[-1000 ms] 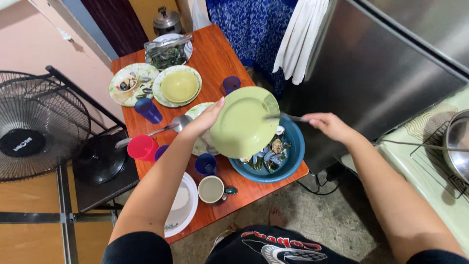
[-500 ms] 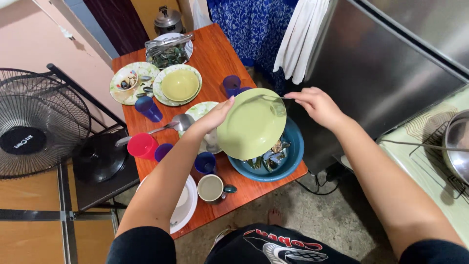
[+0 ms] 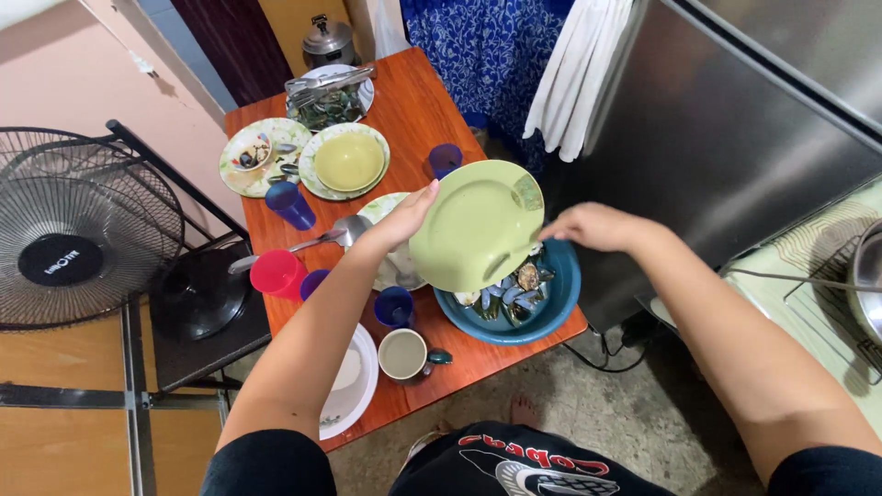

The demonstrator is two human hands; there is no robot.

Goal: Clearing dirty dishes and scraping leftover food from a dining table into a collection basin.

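**Tilted plate held over a bowl of shells**

The left hand (image 3: 404, 219) grips the rim of a pale green plate (image 3: 478, 225), thumb over the edge, holding it steeply tilted above the blue bowl (image 3: 551, 308) at the near corner of the wooden table (image 3: 413, 110). The right hand (image 3: 588, 226) is closed at the plate's far edge; whatever it holds is hidden, so its grasp cannot be told. The two hands are apart, one at each side of the plate.

Risks, as judged: the plate looks smooth and hard, likely plastic, and a one-sided rim grip could let it slip. Scraps could miss the bowl and land on the table or floor. The bowl sits close to the table edge, so a downward knock could tip it.

The bowl is round, deep and glossy, filled with dark, ridged mussel shells (image 3: 510, 298). Close beside it stand a mug (image 3: 402, 355) and a blue cup (image 3: 394, 307).
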